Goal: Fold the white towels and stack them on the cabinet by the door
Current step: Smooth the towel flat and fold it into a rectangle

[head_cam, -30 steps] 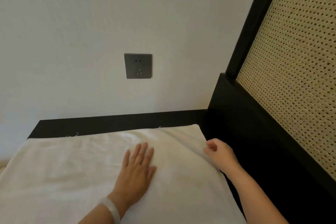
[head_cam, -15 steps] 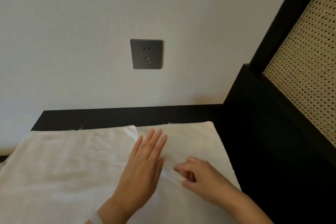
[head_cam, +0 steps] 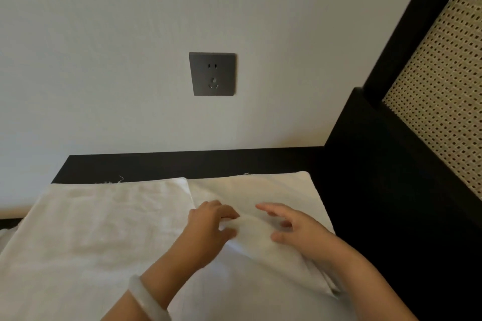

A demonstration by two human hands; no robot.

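- Your left hand [head_cam: 208, 227] pinches a raised ridge of the white towel [head_cam: 104, 229] between curled fingers and thumb (a pale bracelet [head_cam: 148, 297] sits on that wrist).
- Your right hand [head_cam: 300, 232] is just beside it, fingers spread and loosely bent, thumb touching the same ridge.
- The towel lies partly folded on the black cabinet top [head_cam: 182, 164], below the grey wall socket [head_cam: 212, 73], with the cane panel [head_cam: 448, 101] off to its right.

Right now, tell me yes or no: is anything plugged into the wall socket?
No, the grey wall socket shows its bare slots, with no plug or cord in it.
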